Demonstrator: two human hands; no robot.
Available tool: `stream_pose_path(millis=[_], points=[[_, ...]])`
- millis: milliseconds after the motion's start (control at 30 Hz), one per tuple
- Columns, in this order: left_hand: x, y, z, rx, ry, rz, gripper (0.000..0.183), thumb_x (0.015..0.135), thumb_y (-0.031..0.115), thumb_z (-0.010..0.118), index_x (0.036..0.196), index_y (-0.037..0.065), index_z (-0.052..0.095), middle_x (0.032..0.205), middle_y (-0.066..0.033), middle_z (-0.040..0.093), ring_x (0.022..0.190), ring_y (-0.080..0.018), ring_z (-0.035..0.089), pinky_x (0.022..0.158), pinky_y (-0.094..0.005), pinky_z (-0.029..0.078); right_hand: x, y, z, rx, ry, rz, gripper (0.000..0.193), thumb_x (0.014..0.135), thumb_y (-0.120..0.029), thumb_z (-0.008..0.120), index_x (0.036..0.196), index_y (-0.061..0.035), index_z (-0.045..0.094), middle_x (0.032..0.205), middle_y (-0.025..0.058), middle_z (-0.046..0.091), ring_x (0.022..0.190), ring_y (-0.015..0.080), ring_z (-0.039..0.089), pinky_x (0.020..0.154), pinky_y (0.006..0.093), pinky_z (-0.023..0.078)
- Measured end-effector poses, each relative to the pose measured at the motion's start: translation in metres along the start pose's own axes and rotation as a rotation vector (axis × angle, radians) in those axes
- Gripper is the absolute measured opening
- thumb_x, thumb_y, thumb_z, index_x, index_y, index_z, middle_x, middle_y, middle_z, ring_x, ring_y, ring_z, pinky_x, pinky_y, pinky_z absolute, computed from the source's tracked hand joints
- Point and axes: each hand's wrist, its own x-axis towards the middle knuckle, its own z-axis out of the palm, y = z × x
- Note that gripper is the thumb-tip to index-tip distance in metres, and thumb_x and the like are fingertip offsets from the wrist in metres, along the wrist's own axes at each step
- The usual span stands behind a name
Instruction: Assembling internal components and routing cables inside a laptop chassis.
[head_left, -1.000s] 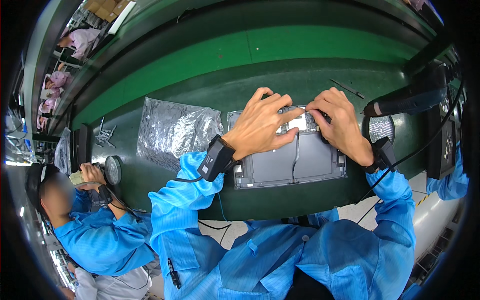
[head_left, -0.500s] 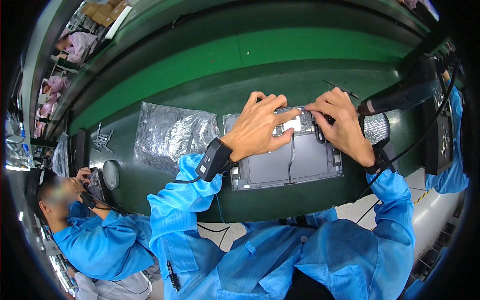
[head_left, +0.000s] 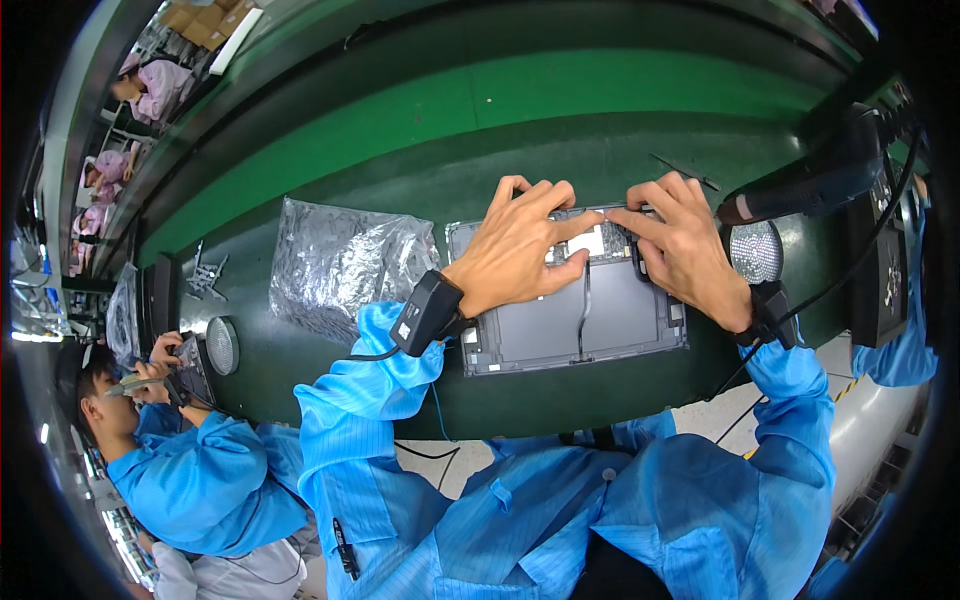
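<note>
The opened tablet chassis (head_left: 575,315) lies flat on the green table (head_left: 420,190); we judge it thin, rigid, fragile inside, best gripped at its edges. Left hand (head_left: 520,250) and right hand (head_left: 685,250) press spread fingers onto its top edge

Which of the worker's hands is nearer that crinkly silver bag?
Left. The left hand rests on the grey panel beside the silver bag; the right hand is farther off.

Open device tray (head_left: 600,325) lies on the counter (head_left: 700,140), centre. Left hand (head_left: 515,255) and right hand (head_left: 685,250) rest on its far edge, side by side. Foil bag (head_left: 340,265) just left of tray. Round lamp (head_left: 757,252) right of it.
</note>
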Motion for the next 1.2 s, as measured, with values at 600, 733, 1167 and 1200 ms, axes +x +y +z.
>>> stream_pose_path(millis=[600, 733, 1167, 1200], points=[[-0.008, 0.002, -0.008, 0.154, 0.143, 0.056, 0.039, 0.083, 0.027, 0.086, 0.119, 0.012, 0.082, 0.108, -0.0083, 0.073, 0.094, -0.0241, 0.070, 0.104, -0.0463, 0.049, -0.008, 0.000, 0.004, -0.075, 0.017, -0.036, 0.038, 0.078, 0.000, 0.072, 0.116, -0.0039, 0.077, 0.112, 0.0066, 0.064, 0.106, 0.0270, 0.056, 0.091, 0.0403, 0.043], [-0.004, 0.003, -0.009, 0.172, 0.116, 0.069, 0.039, 0.083, 0.027, 0.087, 0.119, 0.014, 0.082, 0.104, -0.0075, 0.070, 0.090, -0.0238, 0.067, 0.104, -0.0459, 0.048, -0.008, 0.000, 0.003, -0.074, 0.006, -0.026, 0.039, 0.078, -0.001, 0.073, 0.117, -0.0056, 0.077, 0.112, 0.0063, 0.063, 0.107, 0.0270, 0.055, 0.092, 0.0407, 0.043], [0.000, 0.007, -0.010, 0.140, 0.073, 0.016, 0.040, 0.083, 0.025, 0.085, 0.119, 0.009, 0.080, 0.104, -0.0098, 0.068, 0.089, -0.0266, 0.065, 0.098, -0.0432, 0.047, -0.009, 0.004, 0.006, -0.042, 0.009, -0.028, 0.040, 0.078, -0.002, 0.074, 0.118, -0.0065, 0.076, 0.113, 0.0057, 0.062, 0.108, 0.0266, 0.055, 0.092, 0.0409, 0.042], [0.001, 0.009, -0.010, 0.134, 0.075, 0.007, 0.040, 0.083, 0.025, 0.085, 0.119, 0.008, 0.080, 0.104, -0.0100, 0.068, 0.090, -0.0272, 0.065, 0.098, -0.0432, 0.047, -0.011, 0.005, 0.008, -0.050, 0.017, -0.032, 0.040, 0.078, -0.002, 0.074, 0.118, -0.0063, 0.076, 0.113, 0.0058, 0.062, 0.108, 0.0264, 0.055, 0.092, 0.0408, 0.042]])
